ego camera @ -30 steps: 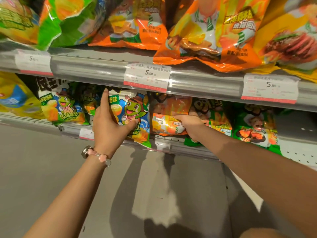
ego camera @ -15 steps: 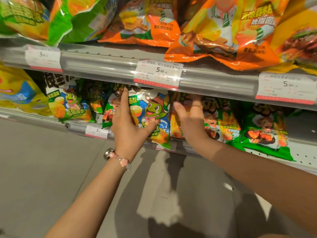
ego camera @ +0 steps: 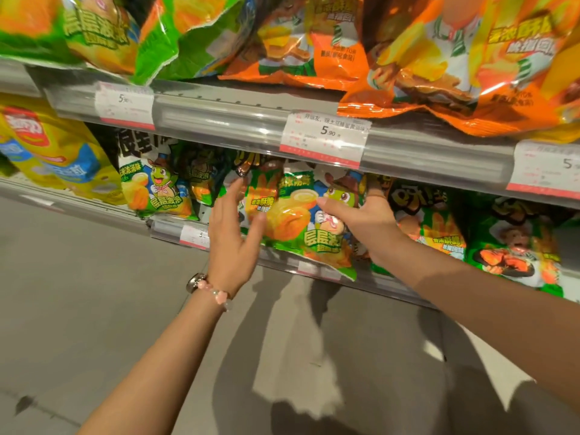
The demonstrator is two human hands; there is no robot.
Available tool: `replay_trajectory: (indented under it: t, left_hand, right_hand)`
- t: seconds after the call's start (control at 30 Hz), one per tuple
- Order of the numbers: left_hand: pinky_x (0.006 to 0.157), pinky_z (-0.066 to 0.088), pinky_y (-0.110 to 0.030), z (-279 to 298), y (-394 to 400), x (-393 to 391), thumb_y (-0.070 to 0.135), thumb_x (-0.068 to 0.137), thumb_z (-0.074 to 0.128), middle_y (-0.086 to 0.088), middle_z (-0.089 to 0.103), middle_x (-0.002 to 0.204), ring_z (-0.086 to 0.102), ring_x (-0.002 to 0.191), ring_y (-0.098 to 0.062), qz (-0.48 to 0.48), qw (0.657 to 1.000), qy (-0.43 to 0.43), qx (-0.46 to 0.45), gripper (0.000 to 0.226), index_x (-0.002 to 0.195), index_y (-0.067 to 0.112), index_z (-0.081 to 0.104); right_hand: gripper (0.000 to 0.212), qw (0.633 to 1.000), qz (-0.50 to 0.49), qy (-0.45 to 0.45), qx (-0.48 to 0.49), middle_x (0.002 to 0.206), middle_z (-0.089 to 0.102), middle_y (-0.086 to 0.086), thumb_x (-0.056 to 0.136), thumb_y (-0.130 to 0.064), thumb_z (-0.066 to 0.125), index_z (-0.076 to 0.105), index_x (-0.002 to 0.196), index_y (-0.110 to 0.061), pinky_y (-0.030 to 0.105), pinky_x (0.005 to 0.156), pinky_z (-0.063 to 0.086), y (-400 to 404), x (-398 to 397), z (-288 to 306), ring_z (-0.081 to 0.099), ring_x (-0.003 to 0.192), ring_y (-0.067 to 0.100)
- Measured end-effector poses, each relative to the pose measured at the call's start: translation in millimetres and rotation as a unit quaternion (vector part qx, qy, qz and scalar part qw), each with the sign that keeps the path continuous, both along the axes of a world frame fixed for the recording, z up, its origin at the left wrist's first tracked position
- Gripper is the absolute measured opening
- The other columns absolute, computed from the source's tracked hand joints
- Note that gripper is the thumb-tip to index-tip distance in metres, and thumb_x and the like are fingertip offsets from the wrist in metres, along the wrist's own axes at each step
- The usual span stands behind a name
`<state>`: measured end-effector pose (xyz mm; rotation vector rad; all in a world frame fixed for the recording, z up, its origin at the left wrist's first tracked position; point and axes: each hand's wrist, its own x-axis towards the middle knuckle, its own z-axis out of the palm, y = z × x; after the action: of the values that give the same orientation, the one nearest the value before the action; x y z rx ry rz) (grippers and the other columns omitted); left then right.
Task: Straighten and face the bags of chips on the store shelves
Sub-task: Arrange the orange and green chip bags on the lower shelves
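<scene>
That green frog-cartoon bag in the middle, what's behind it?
Behind the frog bag, held by the right hand, an orange-and-green bag peeks out left. Anything further back is hidden.

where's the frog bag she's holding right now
In the head view, the frog bag is at centre on the lower shelf, under the 5.90 price tag, tilted, between the left hand and the right hand.

Bright overhead store light; glare on glossy bags (ego camera: 439, 58); arm shadows on floor (ego camera: 94, 309); wide-angle edge bending; slight blur.
</scene>
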<state>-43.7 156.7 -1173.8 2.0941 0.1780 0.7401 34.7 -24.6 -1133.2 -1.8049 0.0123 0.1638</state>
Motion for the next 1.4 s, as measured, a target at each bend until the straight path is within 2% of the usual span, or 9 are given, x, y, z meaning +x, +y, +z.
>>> replay_trajectory:
  t: [0.1, 0.2, 0.27, 0.37, 0.67, 0.8, 0.87, 1.07, 1.4]
  left_hand:
    - [0.100, 0.036, -0.046, -7.1, 14.6, 18.9, 0.057, 0.068, 0.049, -0.014, 0.044, 0.128, 0.038, 0.121, -0.031, 0.091, 0.991, 0.093, 0.007, 0.086, 0.141, 0.014, 0.038]
    - [0.109, 0.025, -0.058, -11.3, 21.9, 43.6, 0.069, 0.058, 0.074, -0.021, 0.013, 0.153, 0.013, 0.142, -0.036, 0.115, 0.959, 0.255, 0.051, 0.120, 0.152, 0.027, 0.013]
    - [0.110, 0.018, -0.062, -13.3, 22.2, 56.6, 0.068, 0.056, 0.077, -0.023, 0.000, 0.156, 0.001, 0.145, -0.039, 0.118, 0.946, 0.298, 0.041, 0.126, 0.152, 0.028, 0.007]
    - [0.114, 0.018, -0.055, -20.3, 18.9, 71.1, 0.068, 0.056, 0.077, -0.032, 0.012, 0.150, 0.008, 0.141, -0.045, 0.128, 0.942, 0.310, 0.019, 0.125, 0.152, 0.020, 0.012]
    - [0.100, 0.036, -0.045, -31.1, 13.1, 71.4, 0.031, 0.064, 0.082, -0.022, 0.033, 0.136, 0.025, 0.130, -0.035, 0.190, 0.959, 0.189, -0.093, 0.095, 0.142, 0.019, 0.030]
    - [0.100, 0.034, -0.038, -17.4, 12.4, 48.9, 0.025, 0.062, 0.079, -0.017, 0.035, 0.132, 0.029, 0.126, -0.031, 0.196, 0.965, 0.119, -0.124, 0.095, 0.142, 0.020, 0.030]
    - [0.097, 0.030, -0.031, -8.5, 15.2, 31.2, 0.018, 0.064, 0.080, -0.014, 0.035, 0.131, 0.029, 0.126, -0.027, 0.204, 0.968, 0.090, -0.113, 0.094, 0.143, 0.018, 0.029]
    - [0.094, 0.023, -0.025, 18.3, 38.6, -15.1, 0.033, 0.054, 0.070, -0.013, 0.037, 0.130, 0.028, 0.125, -0.026, 0.253, 0.962, 0.056, -0.085, 0.099, 0.144, 0.016, 0.030]
    - [0.095, 0.028, -0.027, 34.0, 50.5, -32.4, 0.031, 0.055, 0.075, -0.014, 0.039, 0.131, 0.030, 0.123, -0.025, 0.273, 0.955, 0.053, -0.101, 0.097, 0.141, 0.016, 0.033]
  right_hand:
    - [0.078, 0.999, -0.025, 0.017, -0.021, 0.104, 0.066, 0.009, 0.048, -0.058, 0.085, 0.057, 0.102, -0.008, 0.039, 0.085, 0.053, -13.9, 2.2, 3.8, 0.064, 0.096, 0.025]
    - [0.097, 0.998, -0.038, 0.024, -0.045, 0.103, 0.068, 0.009, 0.028, -0.076, 0.078, 0.061, 0.103, -0.017, 0.045, 0.086, 0.054, -30.0, 11.2, -5.4, 0.066, 0.094, 0.028]
    - [0.100, 0.998, -0.031, 0.032, -0.053, 0.101, 0.069, 0.009, 0.026, -0.080, 0.078, 0.061, 0.104, -0.018, 0.045, 0.084, 0.055, -39.7, 13.9, -8.2, 0.067, 0.092, 0.028]
    - [0.095, 0.999, -0.031, 0.036, -0.028, 0.103, 0.068, 0.015, 0.034, -0.066, 0.086, 0.058, 0.106, -0.010, 0.048, 0.081, 0.057, -46.2, 8.0, 1.4, 0.069, 0.090, 0.031]
    - [0.059, 0.998, -0.017, 0.043, -0.050, 0.093, 0.070, 0.017, 0.065, -0.038, 0.084, 0.059, 0.099, 0.003, 0.043, 0.080, 0.057, -57.5, -1.0, 20.5, 0.069, 0.080, 0.024]
    - [0.108, 0.991, -0.034, -0.007, -0.131, 0.099, 0.067, 0.026, 0.028, -0.080, 0.073, 0.064, 0.095, 0.004, 0.051, 0.079, 0.056, -44.7, 3.8, 18.4, 0.068, 0.087, 0.034]
    - [0.109, 0.988, -0.034, -0.018, -0.149, 0.096, 0.069, 0.024, 0.023, -0.083, 0.066, 0.066, 0.091, 0.003, 0.049, 0.078, 0.056, -35.4, 7.3, 14.5, 0.068, 0.085, 0.032]
    - [0.068, 0.973, 0.039, -0.016, -0.225, 0.097, 0.065, 0.020, 0.070, -0.060, 0.072, 0.065, 0.093, 0.004, 0.044, 0.082, 0.053, 19.1, 7.2, 18.7, 0.063, 0.091, 0.032]
    - [0.084, 0.982, 0.054, 0.049, -0.176, 0.138, 0.048, 0.009, 0.078, -0.051, 0.070, 0.035, 0.140, -0.007, 0.030, 0.101, 0.042, 121.4, 47.0, -17.8, 0.048, 0.125, 0.025]
